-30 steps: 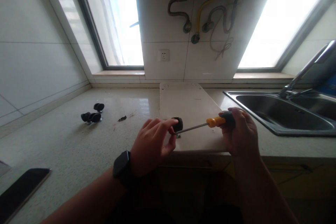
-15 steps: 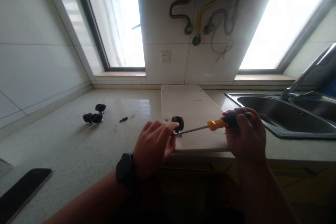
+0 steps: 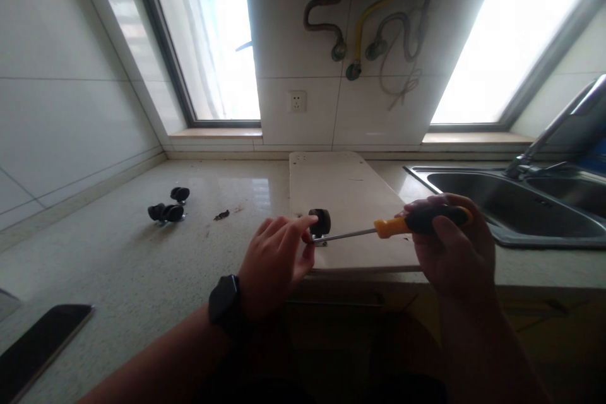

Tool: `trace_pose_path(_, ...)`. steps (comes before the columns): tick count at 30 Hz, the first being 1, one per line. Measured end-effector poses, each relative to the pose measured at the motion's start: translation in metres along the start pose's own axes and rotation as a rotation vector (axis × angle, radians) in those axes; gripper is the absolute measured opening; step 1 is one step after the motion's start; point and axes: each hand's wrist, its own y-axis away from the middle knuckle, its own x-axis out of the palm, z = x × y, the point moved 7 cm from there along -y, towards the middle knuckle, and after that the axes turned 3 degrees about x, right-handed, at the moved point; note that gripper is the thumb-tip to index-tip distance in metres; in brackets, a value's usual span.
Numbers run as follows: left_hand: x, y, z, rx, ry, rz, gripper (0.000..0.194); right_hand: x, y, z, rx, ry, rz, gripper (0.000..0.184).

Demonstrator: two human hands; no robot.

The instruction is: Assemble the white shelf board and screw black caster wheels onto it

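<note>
My right hand (image 3: 454, 246) is wrapped round the black and yellow handle of a screwdriver (image 3: 428, 219). The shaft points left, nearly level, and its tip ends at the fingers of my left hand (image 3: 279, 252). Those fingers are closed in a pinch at the tip, beside a black caster wheel (image 3: 320, 221); whatever lies between them is too small or hidden to name. The caster stands on its metal plate near the front left corner of a pale board (image 3: 360, 252). Small screw holes show at the board's far corners.
Several loose black casters (image 3: 165, 211) lie on the speckled countertop (image 3: 142, 290) at left, with a small pile of dark screws (image 3: 221, 215) nearer the board. A steel sink (image 3: 487, 196) borders the right side. A flat black object (image 3: 47, 341) lies front left.
My right hand has shifted a little right and turned on the screwdriver handle. My left index finger has drawn back slightly on the caster; the tip stays beside it.
</note>
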Motion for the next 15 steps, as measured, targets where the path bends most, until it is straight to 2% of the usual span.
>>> trace_pose_path(10, 0.002, 0.001, 0.005, -0.041, 0.108, 0.015, 0.051, -0.002, -0.001, 0.006, 0.007, 0.062, -0.146, 0.022)
trace_pose_path(13, 0.004, 0.006, 0.019, -0.14, 0.225, -0.024, 0.04, 0.003, -0.008, 0.016, -0.046, 0.105, -0.149, 0.025)
trace_pose_path(15, 0.009, 0.014, 0.035, -0.276, 0.29, -0.058, 0.026, 0.01, -0.013, 0.025, -0.1, 0.161, -0.137, 0.026)
